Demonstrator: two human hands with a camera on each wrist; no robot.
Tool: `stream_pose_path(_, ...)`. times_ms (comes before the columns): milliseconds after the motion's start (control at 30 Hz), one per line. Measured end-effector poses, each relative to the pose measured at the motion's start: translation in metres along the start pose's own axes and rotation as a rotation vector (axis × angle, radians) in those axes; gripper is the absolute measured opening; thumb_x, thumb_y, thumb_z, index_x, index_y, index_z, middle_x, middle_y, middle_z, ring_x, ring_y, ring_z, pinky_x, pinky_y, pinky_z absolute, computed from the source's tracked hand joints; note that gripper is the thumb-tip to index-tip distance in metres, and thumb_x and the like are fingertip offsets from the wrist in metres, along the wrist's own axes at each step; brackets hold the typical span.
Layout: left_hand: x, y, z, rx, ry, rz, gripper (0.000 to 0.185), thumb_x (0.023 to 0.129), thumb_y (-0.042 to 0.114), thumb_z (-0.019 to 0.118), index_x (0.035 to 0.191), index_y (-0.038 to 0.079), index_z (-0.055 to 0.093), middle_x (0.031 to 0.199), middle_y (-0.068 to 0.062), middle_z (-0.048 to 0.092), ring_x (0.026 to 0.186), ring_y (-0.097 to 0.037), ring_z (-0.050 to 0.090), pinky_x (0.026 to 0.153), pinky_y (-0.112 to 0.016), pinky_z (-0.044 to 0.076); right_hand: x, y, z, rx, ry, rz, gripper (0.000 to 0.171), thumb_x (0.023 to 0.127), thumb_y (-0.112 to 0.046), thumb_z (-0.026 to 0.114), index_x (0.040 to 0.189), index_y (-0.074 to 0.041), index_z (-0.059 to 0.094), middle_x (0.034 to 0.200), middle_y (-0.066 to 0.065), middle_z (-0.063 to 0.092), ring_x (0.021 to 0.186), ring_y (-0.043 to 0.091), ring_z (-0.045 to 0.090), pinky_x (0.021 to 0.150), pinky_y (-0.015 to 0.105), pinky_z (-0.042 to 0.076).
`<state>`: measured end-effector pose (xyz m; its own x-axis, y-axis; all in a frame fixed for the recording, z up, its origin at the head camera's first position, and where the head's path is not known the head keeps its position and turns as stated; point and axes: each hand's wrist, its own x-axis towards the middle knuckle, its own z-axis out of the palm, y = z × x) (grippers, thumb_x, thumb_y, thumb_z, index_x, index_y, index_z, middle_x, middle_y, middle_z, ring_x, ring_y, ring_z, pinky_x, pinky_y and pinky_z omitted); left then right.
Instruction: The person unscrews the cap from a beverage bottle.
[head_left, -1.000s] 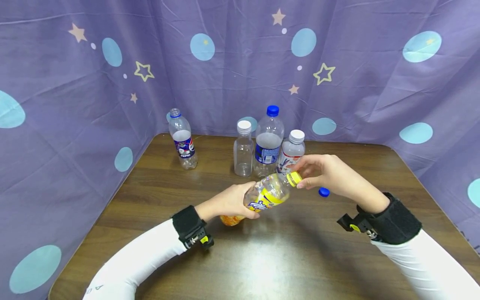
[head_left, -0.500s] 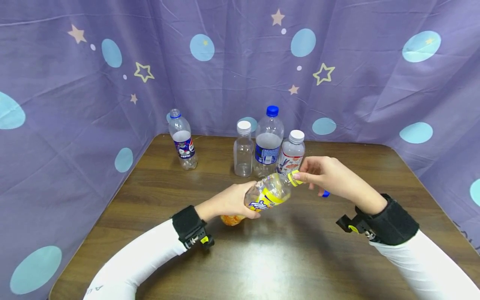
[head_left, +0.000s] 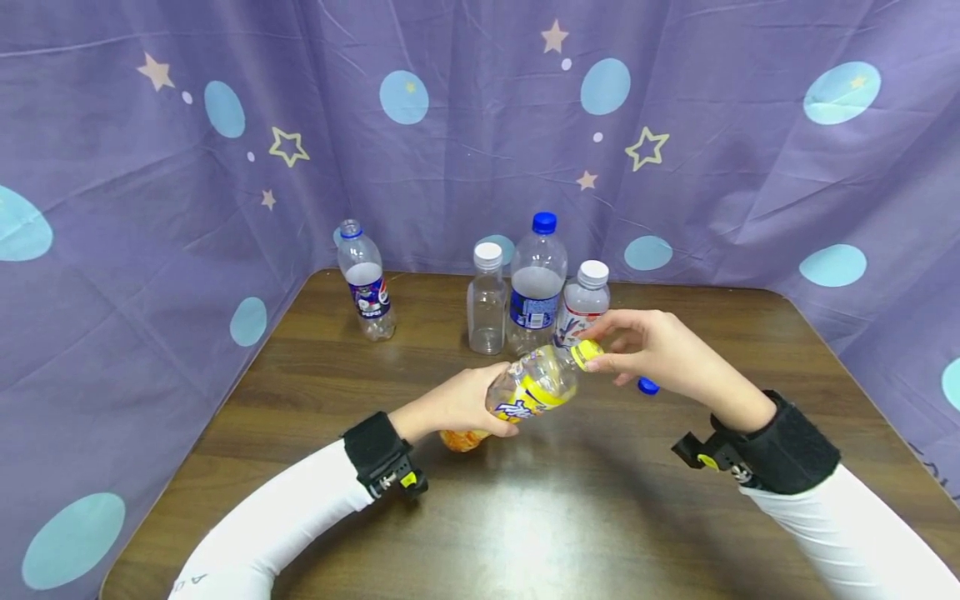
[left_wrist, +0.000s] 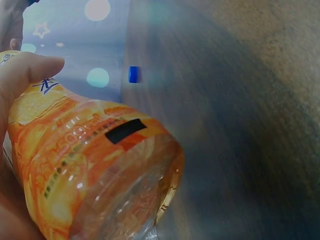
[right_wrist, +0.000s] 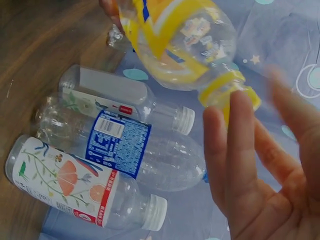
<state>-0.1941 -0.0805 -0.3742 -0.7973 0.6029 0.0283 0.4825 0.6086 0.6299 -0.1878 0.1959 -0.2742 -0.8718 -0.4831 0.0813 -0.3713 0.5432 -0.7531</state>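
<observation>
An orange-and-yellow labelled drink bottle [head_left: 536, 387] is held tilted over the table, neck up to the right. My left hand [head_left: 468, 400] grips it round the body; in the left wrist view its thumb [left_wrist: 42, 67] lies over the label. A yellow cap [head_left: 587, 354] sits on the bottle's neck. My right hand [head_left: 641, 346] is at this cap, fingers spread about it. In the right wrist view, the fingers [right_wrist: 240, 145] overlap the cap while the blurred thumb [right_wrist: 290, 100] stands apart from it.
Behind stand a clear bottle with a white cap [head_left: 487, 304], a blue-capped bottle [head_left: 537, 283] and a white-capped bottle with a floral label [head_left: 581, 304]. An uncapped Pepsi bottle [head_left: 367, 283] stands back left. A loose blue cap [head_left: 648, 386] lies right on the table [head_left: 360, 533].
My right hand's fingers closed on the yellow cap half a second ago and have now spread again around it. The left hand and the bottle have hardly moved.
</observation>
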Motion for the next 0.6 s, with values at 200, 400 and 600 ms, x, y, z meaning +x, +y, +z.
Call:
stream_pose_path(200, 0.0004, 0.0012, -0.0005, -0.008, 0.002, 0.013, 0.073, 0.069, 0.033, 0.083, 0.131, 0.016, 0.051, 0.109, 0.002, 0.068, 0.096, -0.010, 0.062, 0.087, -0.027, 0.050, 0.0005, -0.0002, 0.0017, -0.010, 0.039, -0.017, 0.024, 0.087, -0.028, 0.072, 0.103, -0.011, 0.067, 0.093, 0.010, 0.072, 0.070, 0.010, 0.069, 0.053, 0.032, 0.056)
stream_pose_path(400, 0.0002, 0.0016, -0.0009, -0.016, 0.005, 0.016, 0.071, 0.068, 0.033, 0.083, 0.129, 0.016, 0.052, 0.107, 0.002, 0.068, 0.095, -0.010, 0.062, 0.087, -0.027, 0.050, 0.0015, -0.0007, -0.0027, -0.075, 0.007, 0.056, 0.028, 0.088, -0.032, 0.070, 0.099, -0.008, 0.061, 0.082, 0.006, 0.070, 0.064, 0.014, 0.065, 0.053, 0.033, 0.056)
stream_pose_path(600, -0.0001, -0.0003, -0.0005, -0.011, -0.005, 0.010, 0.070, 0.068, 0.034, 0.083, 0.128, 0.016, 0.052, 0.106, 0.002, 0.068, 0.094, -0.010, 0.062, 0.086, -0.027, 0.050, 0.0024, 0.0013, -0.0040, -0.043, -0.031, 0.042, 0.025, 0.085, -0.023, 0.074, 0.097, -0.003, 0.062, 0.083, 0.007, 0.070, 0.067, 0.014, 0.066, 0.055, 0.031, 0.057)
